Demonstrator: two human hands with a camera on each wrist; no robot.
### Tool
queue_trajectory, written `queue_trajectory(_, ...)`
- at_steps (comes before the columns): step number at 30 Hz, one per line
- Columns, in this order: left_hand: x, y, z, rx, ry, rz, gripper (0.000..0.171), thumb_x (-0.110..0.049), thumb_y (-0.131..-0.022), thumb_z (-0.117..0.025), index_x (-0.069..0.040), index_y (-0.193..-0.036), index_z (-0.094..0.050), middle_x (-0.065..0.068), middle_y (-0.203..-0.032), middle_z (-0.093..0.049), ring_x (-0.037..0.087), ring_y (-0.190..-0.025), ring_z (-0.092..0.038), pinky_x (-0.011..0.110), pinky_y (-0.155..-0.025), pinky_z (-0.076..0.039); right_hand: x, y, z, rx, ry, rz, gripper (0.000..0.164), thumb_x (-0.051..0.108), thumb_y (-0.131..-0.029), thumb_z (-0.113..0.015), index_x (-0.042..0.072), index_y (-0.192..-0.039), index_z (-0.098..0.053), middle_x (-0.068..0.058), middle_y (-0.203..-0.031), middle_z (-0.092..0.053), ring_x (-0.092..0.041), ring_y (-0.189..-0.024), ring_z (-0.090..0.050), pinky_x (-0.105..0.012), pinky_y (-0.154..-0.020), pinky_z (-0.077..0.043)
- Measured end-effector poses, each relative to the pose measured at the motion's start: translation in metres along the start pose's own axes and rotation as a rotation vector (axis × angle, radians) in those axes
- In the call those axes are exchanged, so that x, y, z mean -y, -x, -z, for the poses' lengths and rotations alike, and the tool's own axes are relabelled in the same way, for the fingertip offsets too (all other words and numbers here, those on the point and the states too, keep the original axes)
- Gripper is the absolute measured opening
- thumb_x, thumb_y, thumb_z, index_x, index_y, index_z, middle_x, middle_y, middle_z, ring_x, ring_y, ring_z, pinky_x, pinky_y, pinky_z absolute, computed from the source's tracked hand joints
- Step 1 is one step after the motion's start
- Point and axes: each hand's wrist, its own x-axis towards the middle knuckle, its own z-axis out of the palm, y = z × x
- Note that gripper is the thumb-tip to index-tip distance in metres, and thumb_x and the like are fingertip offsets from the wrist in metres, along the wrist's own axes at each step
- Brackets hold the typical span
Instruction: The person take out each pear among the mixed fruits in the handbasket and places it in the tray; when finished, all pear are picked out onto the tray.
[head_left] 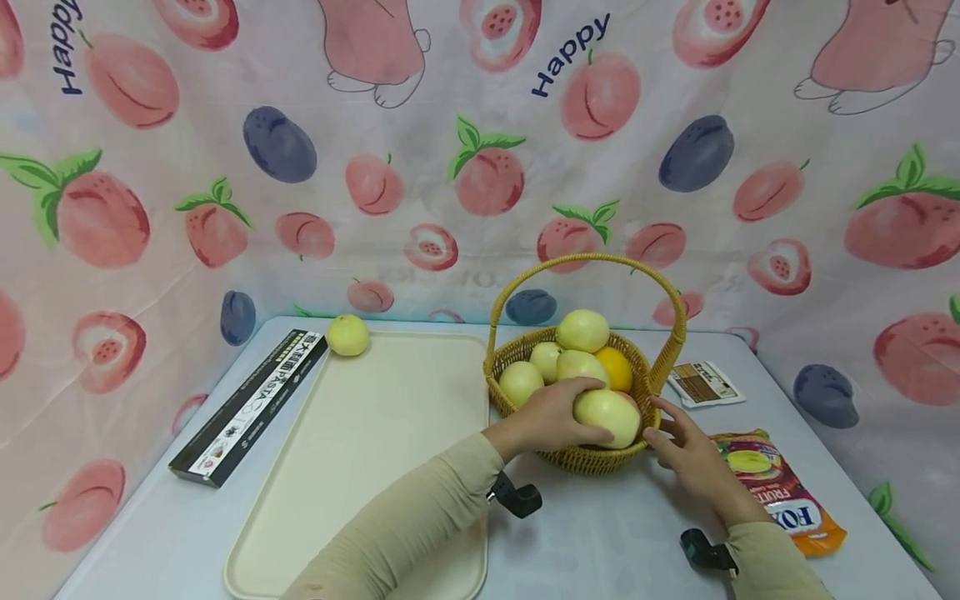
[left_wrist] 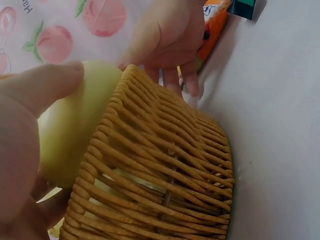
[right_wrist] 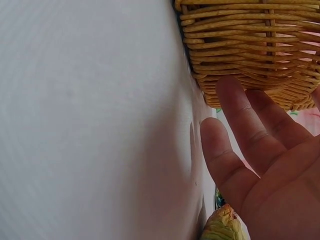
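Observation:
My left hand (head_left: 553,417) grips a large, smooth, pale yellow-green fruit (head_left: 607,418) at the near right side of a wicker basket (head_left: 581,461). Its thumb lies over the fruit (left_wrist: 97,95) in the left wrist view, with other fingers partly hidden behind it. Several more pale fruits (head_left: 521,383) and one orange (head_left: 617,368) fill the basket. My right hand (head_left: 693,458) is at the basket's right rim, below the handle's foot. In the right wrist view, its fingers (right_wrist: 257,135) stretch out against the woven side.
A cream tray (head_left: 405,400) lies left of the basket, one pale fruit (head_left: 348,335) at its far left corner. Along its left edge is a black pasta box (head_left: 251,404). On the right lie a brown-and-white packet (head_left: 705,383) and a Fox's fruit candy bag (head_left: 780,492).

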Motion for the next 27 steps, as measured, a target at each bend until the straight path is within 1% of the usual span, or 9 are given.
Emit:
queue_trajectory(5,-0.0007,-0.0011,-0.0025,0.008,-0.046,-0.001,0.077,-0.053,-0.084,-0.076,-0.02,-0.148,-0.049,-0.008,-0.137,-0.057,0.007,-0.11,-0.056,0.033,-0.094,-0.045,-0.0008,0.0002,-0.0001,0.009,0.0,-0.022,0.073,0.045,-0.104,-0.05,0.012,-0.161,-0.018,-0.039,-0.147,-0.034,-0.048,-0.119,-0.055,-0.052,-0.088,-0.054)
queue_trajectory(9,-0.0019,-0.0005,-0.0035,-0.005,-0.074,-0.008,0.077,-0.053,-0.083,-0.076,-0.021,-0.148,-0.049,-0.009,-0.137,-0.057,0.007,-0.11,-0.056,0.036,-0.095,-0.044,-0.0002,-0.0004,0.0,0.016,-0.002,-0.034,0.074,0.047,-0.104,-0.05,0.013,-0.161,-0.017,-0.038,-0.147,-0.035,-0.046,-0.118,-0.056,-0.052,-0.089,-0.053)
queue_trajectory(16,-0.0011,-0.0006,-0.0052,-0.025,-0.077,-0.008,0.076,-0.054,-0.083,-0.077,-0.023,-0.147,-0.051,-0.01,-0.137,-0.057,0.006,-0.112,-0.055,0.039,-0.097,-0.041,0.0011,-0.0007,0.0002,0.017,-0.007,-0.034,0.075,0.046,-0.104,-0.051,0.013,-0.161,-0.016,-0.038,-0.147,-0.035,-0.046,-0.118,-0.057,-0.052,-0.089,-0.053)
queue_trajectory(21,0.0004,0.0011,-0.0056,-0.042,-0.042,0.002,0.075,-0.053,-0.081,-0.078,-0.023,-0.145,-0.052,-0.009,-0.135,-0.057,0.007,-0.112,-0.055,0.04,-0.097,-0.041,0.0017,-0.0001,-0.0002,0.019,-0.017,-0.036,0.075,0.047,-0.104,-0.051,0.013,-0.161,-0.017,-0.038,-0.147,-0.035,-0.046,-0.119,-0.056,-0.052,-0.089,-0.053)
queue_trajectory(24,0.0018,0.0036,-0.0049,-0.048,0.012,-0.002,0.076,-0.05,-0.08,-0.08,-0.021,-0.144,-0.052,-0.007,-0.135,-0.057,0.008,-0.11,-0.055,0.035,-0.093,-0.045,0.0015,-0.0001,0.0,0.015,-0.018,-0.027,0.074,0.045,-0.104,-0.051,0.013,-0.161,-0.017,-0.038,-0.146,-0.036,-0.046,-0.118,-0.057,-0.052,-0.088,-0.054)
queue_trajectory(27,0.0043,0.0045,-0.0042,-0.058,0.084,-0.022,0.076,-0.046,-0.081,-0.081,-0.016,-0.144,-0.051,-0.003,-0.134,-0.056,0.009,-0.109,-0.055,0.029,-0.091,-0.047,0.0012,0.0,0.0004,0.009,-0.017,-0.01,0.072,0.043,-0.104,-0.051,0.012,-0.16,-0.019,-0.039,-0.145,-0.037,-0.046,-0.116,-0.058,-0.051,-0.087,-0.054)
